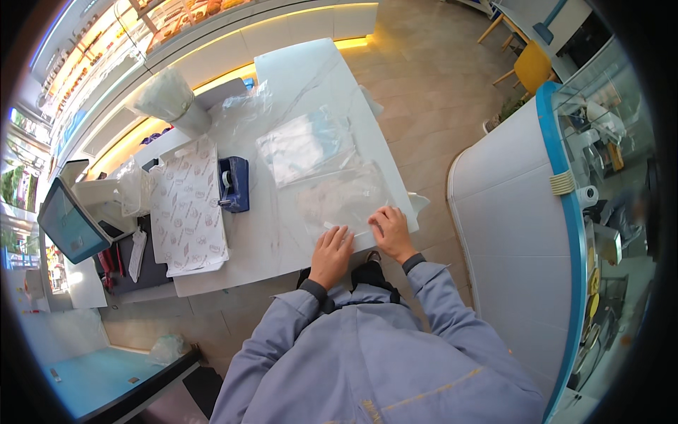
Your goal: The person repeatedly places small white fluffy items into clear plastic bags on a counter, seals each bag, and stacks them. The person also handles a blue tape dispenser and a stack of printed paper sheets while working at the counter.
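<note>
A clear plastic bag (346, 194) lies flat at the near right of a white marble-look table (300, 71). My left hand (332, 256) rests at its near edge, fingers stretched forward and nothing gripped. On the bag's near right corner, the fingers of my right hand (393, 232) are bent and pressed together, pinching the thin plastic. Just beyond lies a stack of flat clear bags (304, 145), shiny with reflected light. A small white strip shows on the bag near my left fingertips.
Left of the bags stand a blue tape dispenser (235, 185) and a pile of printed paper sheets (187, 208). Farther left is a screen terminal (74, 219). A bin with a plastic liner (176, 106) stands behind. A white counter with blue trim (508, 205) curves along the right.
</note>
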{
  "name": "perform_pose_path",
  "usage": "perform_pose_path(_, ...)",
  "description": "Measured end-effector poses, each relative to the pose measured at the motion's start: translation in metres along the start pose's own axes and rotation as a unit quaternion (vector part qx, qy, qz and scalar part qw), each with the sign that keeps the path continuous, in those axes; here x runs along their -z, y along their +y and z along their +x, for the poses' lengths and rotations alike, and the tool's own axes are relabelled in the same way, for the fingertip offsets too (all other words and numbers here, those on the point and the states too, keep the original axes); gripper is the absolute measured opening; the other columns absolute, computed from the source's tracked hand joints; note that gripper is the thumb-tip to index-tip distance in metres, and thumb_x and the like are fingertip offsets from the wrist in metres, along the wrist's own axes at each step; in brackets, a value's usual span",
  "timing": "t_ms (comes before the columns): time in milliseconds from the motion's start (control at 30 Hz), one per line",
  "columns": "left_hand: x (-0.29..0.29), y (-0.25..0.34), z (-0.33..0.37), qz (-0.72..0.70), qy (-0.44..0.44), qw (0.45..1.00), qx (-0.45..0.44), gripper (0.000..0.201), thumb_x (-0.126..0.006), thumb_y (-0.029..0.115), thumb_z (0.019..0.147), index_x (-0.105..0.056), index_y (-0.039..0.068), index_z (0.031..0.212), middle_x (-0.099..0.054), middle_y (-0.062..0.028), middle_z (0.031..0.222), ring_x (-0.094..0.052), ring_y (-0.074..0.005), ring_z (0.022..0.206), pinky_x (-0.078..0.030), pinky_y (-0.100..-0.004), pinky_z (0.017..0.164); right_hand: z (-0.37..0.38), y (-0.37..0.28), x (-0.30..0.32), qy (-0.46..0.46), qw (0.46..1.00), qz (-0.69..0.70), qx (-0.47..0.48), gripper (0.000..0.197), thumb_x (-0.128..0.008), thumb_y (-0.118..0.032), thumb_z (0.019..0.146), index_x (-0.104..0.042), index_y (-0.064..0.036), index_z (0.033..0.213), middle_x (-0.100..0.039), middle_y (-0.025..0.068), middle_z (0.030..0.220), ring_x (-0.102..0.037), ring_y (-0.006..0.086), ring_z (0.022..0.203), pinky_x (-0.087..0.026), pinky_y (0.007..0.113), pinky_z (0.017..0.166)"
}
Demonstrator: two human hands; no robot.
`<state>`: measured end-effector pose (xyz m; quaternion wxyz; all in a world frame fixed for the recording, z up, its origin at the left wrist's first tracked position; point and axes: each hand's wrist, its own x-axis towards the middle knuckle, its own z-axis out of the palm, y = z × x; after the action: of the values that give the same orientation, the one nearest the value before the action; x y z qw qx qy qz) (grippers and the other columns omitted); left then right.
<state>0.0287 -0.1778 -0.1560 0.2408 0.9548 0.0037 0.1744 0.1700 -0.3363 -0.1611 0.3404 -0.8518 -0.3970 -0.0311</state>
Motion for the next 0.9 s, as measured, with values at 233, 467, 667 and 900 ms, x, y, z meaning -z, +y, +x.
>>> perform_pose_path(233, 0.005, -0.01, -0.02, 0.011, -0.028, 0.998, -0.063, 0.04, -0.074, 0.015, 0.077, -0.065, 0.007, 0.115, -0.06, -0.0089, 0.123, -0.056, -0.0286, 0.114, -0.046, -0.0431, 0.093, -0.026, -0.015, 0.018, -0.078, 0.992, -0.021, 0.101, 0.031, -0.075, -0.02, 0.078, -0.065, -0.0124, 0.106, -0.059, 0.0051, 0.108, -0.056, 0.0267, 0.104, -0.043, 0.042, 0.088)
perform_pose_path(467, 0.016, -0.018, -0.027, -0.004, 0.025, 0.995, -0.098, 0.027, -0.073, 0.01, 0.076, -0.069, 0.008, 0.102, -0.068, -0.0058, 0.103, -0.064, -0.0269, 0.096, -0.052, -0.04, 0.079, -0.039, -0.013, 0.011, -0.051, 0.984, -0.022, 0.169, 0.019, -0.072, -0.014, 0.079, -0.068, -0.0097, 0.097, -0.062, 0.0041, 0.099, -0.06, 0.0256, 0.096, -0.049, 0.038, 0.083)
perform_pose_path(667, 0.026, -0.019, -0.015, -0.073, 0.08, 0.991, 0.073, 0.01, -0.075, 0.009, 0.08, -0.074, 0.007, 0.089, -0.071, -0.0078, 0.088, -0.067, -0.0268, 0.083, -0.055, -0.0372, 0.07, -0.012, -0.003, 0.02, -0.078, 0.991, 0.068, 0.088, 0.009, -0.069, -0.016, 0.085, -0.067, -0.0081, 0.089, -0.065, 0.0062, 0.091, -0.061, 0.029, 0.09, -0.049, 0.039, 0.081)
perform_pose_path(900, 0.034, -0.033, -0.01, -0.163, 0.04, 0.953, 0.251, 0.014, -0.08, 0.02, 0.08, -0.077, 0.007, 0.085, -0.071, -0.009, 0.083, -0.068, -0.0263, 0.076, -0.054, -0.034, 0.067, 0.007, 0.014, 0.033, -0.112, 0.989, 0.093, -0.026, 0.013, -0.07, -0.019, 0.087, -0.067, -0.0062, 0.085, -0.065, 0.0098, 0.086, -0.06, 0.0324, 0.083, -0.048, 0.041, 0.075)
